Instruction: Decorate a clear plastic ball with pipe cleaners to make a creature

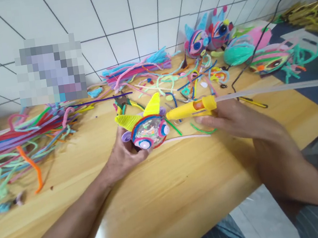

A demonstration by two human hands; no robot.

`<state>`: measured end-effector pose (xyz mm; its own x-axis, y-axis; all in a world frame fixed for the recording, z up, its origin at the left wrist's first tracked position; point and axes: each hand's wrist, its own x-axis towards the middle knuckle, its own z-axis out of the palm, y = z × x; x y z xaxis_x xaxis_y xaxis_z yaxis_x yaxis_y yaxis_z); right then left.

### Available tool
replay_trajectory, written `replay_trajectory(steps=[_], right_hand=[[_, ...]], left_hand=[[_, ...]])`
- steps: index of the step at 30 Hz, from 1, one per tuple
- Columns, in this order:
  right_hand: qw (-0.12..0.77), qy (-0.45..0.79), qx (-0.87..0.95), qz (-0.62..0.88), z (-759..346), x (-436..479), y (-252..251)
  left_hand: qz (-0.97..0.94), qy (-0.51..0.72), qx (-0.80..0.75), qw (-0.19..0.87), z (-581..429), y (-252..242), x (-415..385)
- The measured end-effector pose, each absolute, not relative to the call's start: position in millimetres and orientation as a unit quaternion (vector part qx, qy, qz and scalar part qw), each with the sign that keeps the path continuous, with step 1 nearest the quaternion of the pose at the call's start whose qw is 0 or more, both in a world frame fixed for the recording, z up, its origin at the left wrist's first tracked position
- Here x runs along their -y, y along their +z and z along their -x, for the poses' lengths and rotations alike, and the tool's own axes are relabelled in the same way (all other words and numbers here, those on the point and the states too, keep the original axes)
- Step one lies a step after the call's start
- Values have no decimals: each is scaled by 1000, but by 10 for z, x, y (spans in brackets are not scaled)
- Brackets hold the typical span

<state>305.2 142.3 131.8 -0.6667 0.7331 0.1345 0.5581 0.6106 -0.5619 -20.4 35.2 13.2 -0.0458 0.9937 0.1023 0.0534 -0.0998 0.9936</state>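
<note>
My left hand is wrapped round the near left side of a round craft head with yellow ears, a red rim, a shiny clear middle and two pink, blue and white eyes. In my right hand is a yellow glue gun, a long clear glue stick coming out of its back. The gun's nozzle points left, close beside the head's upper right rim; whether they touch cannot be made out. Most of my right fingers are hidden behind the gun.
Pipe cleaner bundles lie at the left and the back. Green-handled pliers sit behind the head. Finished craft heads stand at the back right. A black cable and a yellow-black cutter are right of the gun.
</note>
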Motion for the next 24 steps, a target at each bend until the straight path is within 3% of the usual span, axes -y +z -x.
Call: replay_trajectory(steps=[24], right_hand=[[92, 179, 903, 379, -3139, -1496, 1232]], left_hand=[[-549, 530, -517, 389, 185, 128, -340]])
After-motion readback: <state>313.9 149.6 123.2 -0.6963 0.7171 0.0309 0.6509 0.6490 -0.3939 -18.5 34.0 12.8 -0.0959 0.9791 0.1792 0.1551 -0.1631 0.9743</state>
